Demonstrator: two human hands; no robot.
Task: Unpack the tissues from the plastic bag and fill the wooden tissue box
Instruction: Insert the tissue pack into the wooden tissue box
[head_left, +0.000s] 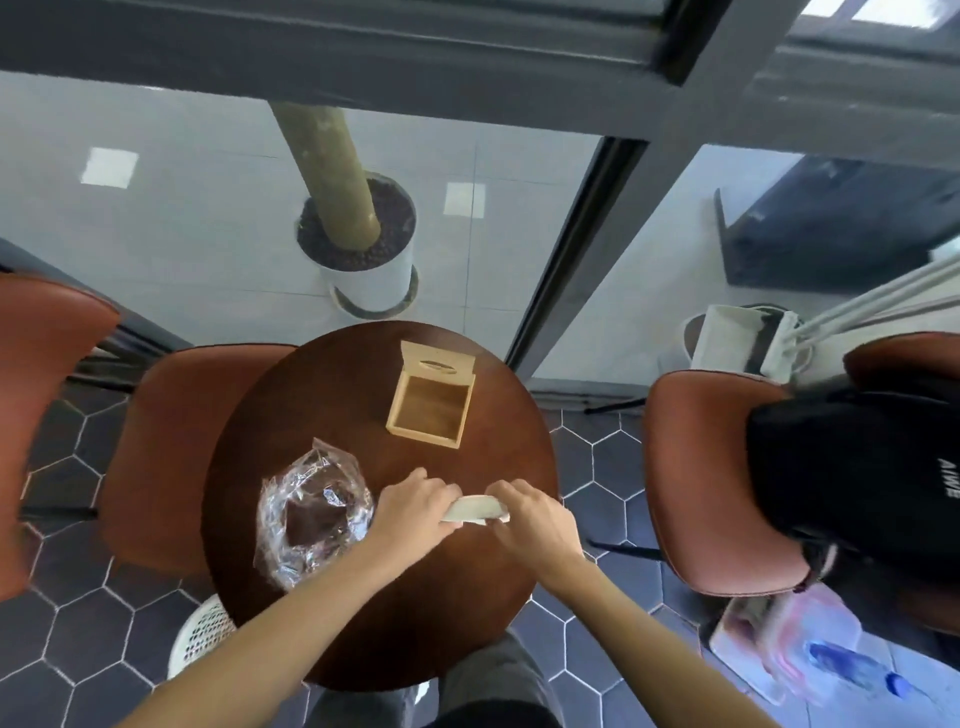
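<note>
Head view: both forearms are reaching in over the round table (322, 374), left hand (410, 512) and right hand (535, 522) each curling fingers round one end of the tissue stack (475, 510), holding it just above the tabletop. Plastic bag (311, 512) is lying crumpled just left of the left hand. Wooden tissue box (431, 410) is sitting open at the far side, lid tipped back, well apart from the stack.

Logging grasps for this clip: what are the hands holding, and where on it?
Both hold the stack of tissues: left hand grips its left end, right hand its right end.
</note>
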